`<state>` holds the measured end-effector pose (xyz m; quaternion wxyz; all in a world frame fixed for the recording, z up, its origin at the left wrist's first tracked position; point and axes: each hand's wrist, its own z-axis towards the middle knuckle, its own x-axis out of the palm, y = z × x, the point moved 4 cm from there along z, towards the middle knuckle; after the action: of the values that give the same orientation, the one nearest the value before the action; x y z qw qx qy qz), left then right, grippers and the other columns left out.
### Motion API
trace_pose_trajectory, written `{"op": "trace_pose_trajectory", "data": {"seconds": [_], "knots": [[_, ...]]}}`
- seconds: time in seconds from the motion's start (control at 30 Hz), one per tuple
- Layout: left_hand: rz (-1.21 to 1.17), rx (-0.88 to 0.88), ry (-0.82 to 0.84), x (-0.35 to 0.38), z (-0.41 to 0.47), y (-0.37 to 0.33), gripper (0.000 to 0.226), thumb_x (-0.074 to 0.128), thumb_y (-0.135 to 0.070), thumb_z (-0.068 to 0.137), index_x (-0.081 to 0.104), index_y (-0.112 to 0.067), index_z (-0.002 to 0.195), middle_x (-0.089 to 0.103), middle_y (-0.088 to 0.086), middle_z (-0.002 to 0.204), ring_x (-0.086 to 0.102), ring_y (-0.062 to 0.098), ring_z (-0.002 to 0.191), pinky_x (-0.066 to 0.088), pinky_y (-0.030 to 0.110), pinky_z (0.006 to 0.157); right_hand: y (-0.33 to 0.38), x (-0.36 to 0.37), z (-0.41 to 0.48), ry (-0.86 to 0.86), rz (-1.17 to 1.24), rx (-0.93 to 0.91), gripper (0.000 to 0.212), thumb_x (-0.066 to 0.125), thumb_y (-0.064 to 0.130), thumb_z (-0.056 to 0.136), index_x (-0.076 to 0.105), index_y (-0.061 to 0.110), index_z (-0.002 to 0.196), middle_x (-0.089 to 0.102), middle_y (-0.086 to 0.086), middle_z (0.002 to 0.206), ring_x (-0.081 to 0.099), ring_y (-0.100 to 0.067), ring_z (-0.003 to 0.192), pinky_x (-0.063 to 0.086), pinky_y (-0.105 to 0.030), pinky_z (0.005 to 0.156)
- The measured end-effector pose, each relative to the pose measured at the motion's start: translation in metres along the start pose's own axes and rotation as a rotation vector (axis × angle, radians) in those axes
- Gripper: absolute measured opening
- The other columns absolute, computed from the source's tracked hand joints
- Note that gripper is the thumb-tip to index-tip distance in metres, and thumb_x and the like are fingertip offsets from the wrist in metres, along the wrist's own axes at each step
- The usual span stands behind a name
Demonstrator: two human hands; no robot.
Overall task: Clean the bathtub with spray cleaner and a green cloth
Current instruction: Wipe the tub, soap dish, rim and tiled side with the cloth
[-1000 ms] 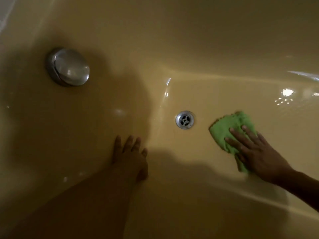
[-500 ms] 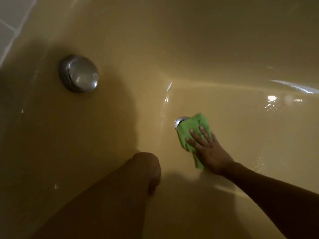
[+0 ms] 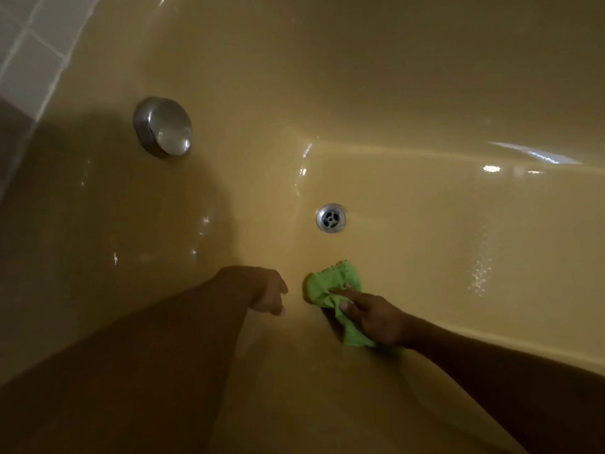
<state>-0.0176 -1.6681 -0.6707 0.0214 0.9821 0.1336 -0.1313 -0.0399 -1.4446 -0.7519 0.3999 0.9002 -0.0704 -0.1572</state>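
Note:
The yellow bathtub (image 3: pixel 442 250) fills the view, its floor wet and glossy. A crumpled green cloth (image 3: pixel 329 280) lies on the tub floor just below the metal drain (image 3: pixel 331 218). My right hand (image 3: pixel 371 317) grips the bunched cloth, thumb and forefinger on top of it, and the cloth's tail runs under my palm. My left hand (image 3: pixel 269 293) is beside the cloth on its left, fingers curled under and holding nothing, against the tub's sloping end wall. No spray cleaner is in view.
A round chrome overflow cap (image 3: pixel 162 126) sits on the tub's end wall at upper left. White wall tiles (image 3: pixel 29 60) show in the top left corner. My shadow darkens the left and lower parts of the tub.
My right hand dragged the cloth off the drain toward me, and the cloth is now bunched in its grip. My left hand stays curled, now close beside the cloth. The view shifted.

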Motion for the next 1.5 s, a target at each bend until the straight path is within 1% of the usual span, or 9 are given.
{"op": "trace_pose_trajectory", "data": {"seconds": [0.2,0.4,0.53,0.6,0.7,0.9,1.13,1.3,1.5], "knots": [[-0.152,0.039,-0.086,-0.01,-0.03,-0.023,0.069,0.071,-0.031,0.097,0.038,-0.023,0.157,0.049,0.003,0.155,0.048,0.021,0.14,0.038,0.034,0.116,0.012,-0.042,-0.06,0.242,0.473,0.143,0.042,0.047,0.039,0.107,0.052,0.022,0.146,0.067,0.002,0.128,0.066,-0.014,0.11,0.055,-0.027,0.093],[-0.665,0.161,-0.239,-0.036,-0.104,-0.1,0.075,0.077,-0.015,0.092,0.039,-0.017,0.156,0.044,0.01,0.158,0.051,0.025,0.137,0.046,0.028,0.097,0.042,-0.12,-0.175,0.154,0.767,0.093,0.038,0.049,0.036,0.105,0.059,0.015,0.136,0.064,-0.011,0.105,0.062,-0.018,0.08,0.055,-0.03,0.07],[-1.088,0.217,-0.308,-0.045,-0.166,-0.168,0.054,0.072,-0.023,0.097,0.052,-0.02,0.147,0.06,0.001,0.139,0.061,0.016,0.115,0.047,0.028,0.079,0.07,-0.17,-0.266,0.02,0.852,0.035,0.034,0.052,0.038,0.103,0.066,0.024,0.13,0.066,-0.017,0.108,0.06,-0.024,0.084,0.053,-0.035,0.072],[-1.27,0.268,-0.284,-0.045,-0.196,-0.203,0.05,0.072,-0.03,0.096,0.055,-0.021,0.142,0.064,-0.003,0.129,0.062,0.01,0.106,0.048,0.033,0.087,0.087,-0.19,-0.311,-0.036,0.894,-0.007,0.033,0.051,0.039,0.103,0.067,0.031,0.13,0.069,-0.021,0.119,0.061,-0.028,0.089,0.053,-0.036,0.074],[-1.435,0.399,-0.226,-0.044,-0.242,-0.254,0.043,0.072,-0.039,0.094,0.061,-0.021,0.131,0.065,-0.003,0.134,0.065,0.02,0.118,0.048,0.045,0.103,0.115,-0.21,-0.374,-0.08,0.972,-0.062,0.033,0.05,0.038,0.103,0.065,0.037,0.133,0.068,-0.02,0.126,0.06,-0.033,0.095,0.053,-0.038,0.076],[-1.693,0.579,-0.175,-0.043,-0.347,-0.322,0.03,0.065,-0.029,0.101,0.07,-0.011,0.124,0.075,0.007,0.121,0.067,0.034,0.119,0.052,0.053,0.103,0.172,-0.223,-0.483,-0.154,1.114,-0.14,0.036,0.045,0.036,0.104,0.064,0.035,0.134,0.066,-0.021,0.131,0.06,-0.041,0.109,0.047,-0.049,0.092],[-1.708,0.516,-0.53,-0.024,-0.464,-0.348,0.022,0.07,-0.015,0.097,0.066,-0.01,0.118,0.075,0.011,0.114,0.073,0.028,0.103,0.063,0.047,0.082,0.2,-0.206,-0.584,-0.223,1.335,0.032,0.049,0.045,0.045,0.104,0.066,0.012,0.132,0.068,-0.025,0.125,0.07,-0.038,0.106,0.055,-0.047,0.094],[-1.809,0.506,-0.666,-0.002,-0.532,-0.369,0.011,0.065,-0.01,0.099,0.066,-0.015,0.109,0.076,0.01,0.109,0.073,0.028,0.101,0.061,0.051,0.087,0.194,-0.2,-0.651,-0.372,1.393,0.049,0.055,0.045,0.054,0.103,0.06,0.013,0.137,0.068,-0.014,0.13,0.071,-0.032,0.112,0.056,-0.047,0.09],[-1.878,0.531,-0.708,0.013,-0.591,-0.403,0.018,0.064,-0.007,0.099,0.065,-0.009,0.118,0.074,0.015,0.114,0.072,0.029,0.102,0.06,0.044,0.082,0.192,-0.197,-0.724,-0.579,1.1,-0.095,0.032,0.061,0.003,0.098,0.061,0.008,0.13,0.07,-0.015,0.127,0.071,-0.03,0.111,0.059,-0.044,0.087]]}}
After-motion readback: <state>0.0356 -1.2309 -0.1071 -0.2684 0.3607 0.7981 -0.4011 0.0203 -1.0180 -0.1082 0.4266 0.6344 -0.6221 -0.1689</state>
